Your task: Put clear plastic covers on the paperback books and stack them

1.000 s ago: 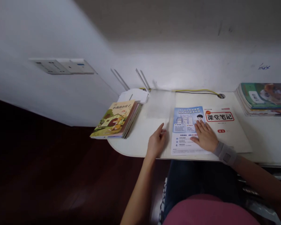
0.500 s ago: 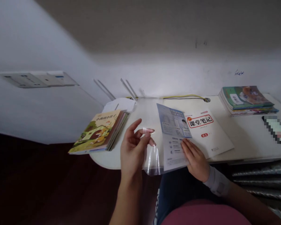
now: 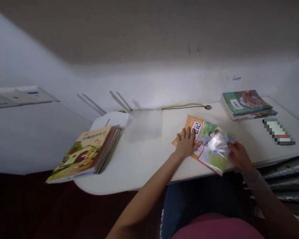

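A closed book (image 3: 209,157) with an orange, green and white cover lies tilted on the white desk, near its front edge. Glare on its right half suggests a clear plastic cover over it. My left hand (image 3: 186,144) rests flat on the book's left part, fingers spread. At the book's right edge, my right hand (image 3: 240,156) grips the side with thumb and fingers; its fingertips are partly hidden.
A stack of picture books (image 3: 84,149) overhangs the desk's left end, beside a white router (image 3: 109,120). A translucent sheet (image 3: 147,124) lies behind. To the right are another book stack (image 3: 246,103) and a phone (image 3: 279,132). A yellow cable (image 3: 184,105) runs along the wall.
The book, open before with its printed inner flap showing, is now closed with its colourful cover up. My left hand has left the clear plastic and pressed onto the book; my right moved to its right edge.
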The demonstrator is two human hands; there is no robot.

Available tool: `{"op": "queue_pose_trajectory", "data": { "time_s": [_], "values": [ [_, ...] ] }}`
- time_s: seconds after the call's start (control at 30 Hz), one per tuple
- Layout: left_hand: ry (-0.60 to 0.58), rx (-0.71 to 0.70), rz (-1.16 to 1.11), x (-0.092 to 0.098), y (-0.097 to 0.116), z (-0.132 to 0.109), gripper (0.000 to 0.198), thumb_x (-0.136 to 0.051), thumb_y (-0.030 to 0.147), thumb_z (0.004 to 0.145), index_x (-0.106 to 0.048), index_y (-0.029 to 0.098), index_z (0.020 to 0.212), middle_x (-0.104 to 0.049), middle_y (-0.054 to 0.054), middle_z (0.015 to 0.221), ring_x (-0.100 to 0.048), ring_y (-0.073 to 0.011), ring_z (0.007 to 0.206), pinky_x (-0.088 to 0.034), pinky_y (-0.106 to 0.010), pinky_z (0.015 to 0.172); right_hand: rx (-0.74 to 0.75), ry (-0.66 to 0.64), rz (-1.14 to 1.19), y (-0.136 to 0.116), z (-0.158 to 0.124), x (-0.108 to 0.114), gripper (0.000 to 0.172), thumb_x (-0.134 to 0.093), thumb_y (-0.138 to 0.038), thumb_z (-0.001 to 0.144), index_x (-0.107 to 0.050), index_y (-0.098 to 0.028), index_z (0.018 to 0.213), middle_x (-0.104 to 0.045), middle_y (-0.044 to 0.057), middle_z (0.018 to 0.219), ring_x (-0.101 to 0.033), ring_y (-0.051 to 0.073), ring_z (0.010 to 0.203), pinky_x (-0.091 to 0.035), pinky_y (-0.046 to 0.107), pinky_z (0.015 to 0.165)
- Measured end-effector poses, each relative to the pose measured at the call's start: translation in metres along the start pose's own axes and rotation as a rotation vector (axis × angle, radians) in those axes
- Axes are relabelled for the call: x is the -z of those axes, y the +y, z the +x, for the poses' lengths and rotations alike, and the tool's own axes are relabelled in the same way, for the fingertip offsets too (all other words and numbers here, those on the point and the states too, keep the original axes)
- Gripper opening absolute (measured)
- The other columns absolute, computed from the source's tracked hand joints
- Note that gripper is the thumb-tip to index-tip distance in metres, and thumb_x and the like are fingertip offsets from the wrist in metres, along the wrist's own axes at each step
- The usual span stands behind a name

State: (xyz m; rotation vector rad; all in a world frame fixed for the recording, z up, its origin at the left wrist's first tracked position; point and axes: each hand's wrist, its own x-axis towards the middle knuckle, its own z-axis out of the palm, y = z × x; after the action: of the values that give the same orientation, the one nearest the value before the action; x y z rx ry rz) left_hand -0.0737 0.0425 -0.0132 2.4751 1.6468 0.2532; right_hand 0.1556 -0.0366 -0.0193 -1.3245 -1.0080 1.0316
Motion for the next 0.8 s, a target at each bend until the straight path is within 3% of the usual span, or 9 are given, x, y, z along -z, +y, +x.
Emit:
{"op": "queue_pose_trajectory", "data": {
  "time_s": [0.17, 0.3, 0.4, 0.47, 0.53, 0.63, 0.8],
  "values": [
    [0.003, 0.009, 0.017, -0.001, -0.007, 0.007, 0.074, -0.042, 0.061, 0.085, -0.032, 0.017, 0.143, -0.025, -0.018, 0.152, -0.022, -0.0398, 0.138, -0.02, -0.063, 0.106, 0.195, 0.145, -0.535, 0.012, 0.027, 0.04, 0.039, -0.055, -0.048, 0.076, -0.062, -0.016, 0.098, -0.068, 0.009, 0.088, -0.063, 0.022, 0.076, -0.05, 0.038, 0.072],
    [0.09, 0.188, -0.189, 0.019, -0.024, 0.046, 0.055, -0.047, 0.054, 0.085, -0.052, 0.014, 0.122, -0.05, -0.021, 0.134, -0.048, -0.0338, 0.121, -0.038, -0.048, 0.096, 0.258, 0.129, -0.953, 0.014, 0.037, 0.05, 0.022, -0.049, -0.034, 0.08, -0.061, -0.018, 0.089, -0.066, 0.008, 0.088, -0.062, 0.021, 0.079, -0.046, 0.034, 0.075],
    [0.023, 0.281, -0.332, 0.029, -0.029, 0.085, 0.039, -0.049, 0.05, 0.084, -0.062, 0.014, 0.092, -0.068, -0.016, 0.098, -0.063, -0.0256, 0.088, -0.046, -0.034, 0.075, 0.194, 0.099, -1.157, 0.005, 0.04, 0.044, 0.015, -0.046, -0.026, 0.083, -0.059, -0.019, 0.082, -0.066, 0.006, 0.084, -0.061, 0.019, 0.078, -0.043, 0.029, 0.07],
    [0.007, 0.289, -0.371, 0.03, -0.028, 0.105, 0.034, -0.048, 0.045, 0.085, -0.061, 0.014, 0.085, -0.068, -0.011, 0.081, -0.063, -0.0195, 0.07, -0.045, -0.028, 0.062, 0.143, 0.092, -1.253, -0.003, 0.044, 0.038, 0.015, -0.044, -0.021, 0.084, -0.059, -0.019, 0.081, -0.067, 0.006, 0.083, -0.061, 0.018, 0.078, -0.04, 0.027, 0.068],
    [0.03, 0.309, -0.391, 0.026, -0.027, 0.117, 0.031, -0.047, 0.042, 0.086, -0.059, 0.014, 0.086, -0.068, -0.009, 0.078, -0.06, -0.0165, 0.064, -0.042, -0.026, 0.056, 0.115, 0.094, -1.308, -0.008, 0.054, 0.03, 0.016, -0.042, -0.017, 0.085, -0.059, -0.018, 0.084, -0.068, 0.007, 0.084, -0.061, 0.018, 0.078, -0.038, 0.027, 0.066],
    [0.099, 0.36, -0.375, 0.022, -0.033, 0.118, 0.031, -0.045, 0.041, 0.088, -0.058, 0.013, 0.09, -0.067, -0.012, 0.085, -0.06, -0.0172, 0.068, -0.041, -0.026, 0.054, 0.109, 0.094, -1.341, -0.012, 0.081, 0.015, 0.018, -0.041, -0.015, 0.086, -0.059, -0.017, 0.089, -0.068, 0.009, 0.086, -0.061, 0.019, 0.077, -0.036, 0.027, 0.065],
    [0.191, 0.431, -0.325, 0.024, -0.058, 0.092, 0.032, -0.047, 0.037, 0.091, -0.058, 0.01, 0.101, -0.065, -0.012, 0.092, -0.062, -0.0207, 0.081, -0.047, -0.032, 0.066, 0.155, 0.046, -1.373, -0.015, 0.132, -0.024, 0.023, -0.037, -0.012, 0.09, -0.057, -0.014, 0.1, -0.066, 0.014, 0.095, -0.061, 0.02, 0.085, -0.037, 0.027, 0.067]
  ]
}}
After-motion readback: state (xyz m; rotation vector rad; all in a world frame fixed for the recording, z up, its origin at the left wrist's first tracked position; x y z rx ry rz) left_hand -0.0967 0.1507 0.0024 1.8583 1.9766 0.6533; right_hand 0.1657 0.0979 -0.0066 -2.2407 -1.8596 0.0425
